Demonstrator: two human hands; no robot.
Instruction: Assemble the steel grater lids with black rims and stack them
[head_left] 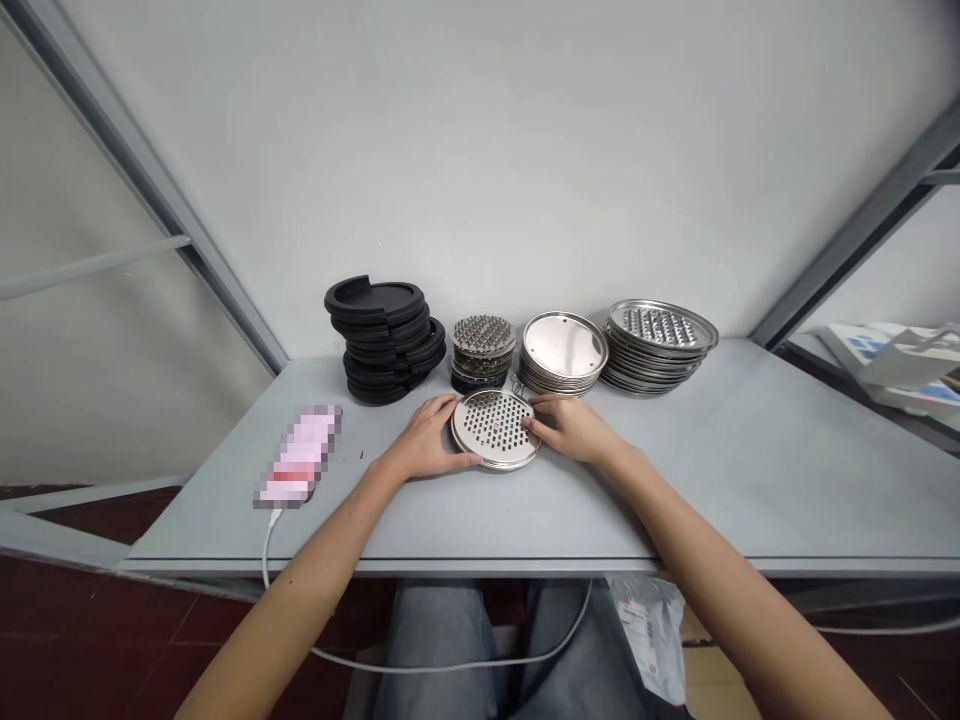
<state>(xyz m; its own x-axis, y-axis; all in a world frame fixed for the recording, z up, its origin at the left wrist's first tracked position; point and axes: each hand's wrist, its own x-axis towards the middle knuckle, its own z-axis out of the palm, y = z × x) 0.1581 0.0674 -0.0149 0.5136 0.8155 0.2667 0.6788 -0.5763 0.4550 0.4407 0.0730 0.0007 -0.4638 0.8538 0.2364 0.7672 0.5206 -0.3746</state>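
Note:
A round metal grater disc point(491, 428) with rows of small holes lies on the grey table, and more than one rim shows at its edge. My left hand point(433, 440) curves round its left side, thumb at the near rim and fingers at the far left. At the right side, my right hand point(568, 425) grips the rim, with the thumb and a finger reaching over the top face. Just behind the disc stand a stack of small round spiked grater plates point(484, 338) and a stack of smooth shiny metal discs point(564, 345).
Black ring-shaped holders point(375, 300) are piled at the back left. Larger grater discs point(661, 330) are stacked at the back right. A blurred phone point(300, 455) with a white cable point(268, 545) lies on the left. The table's front edge point(480, 566) runs before my lap.

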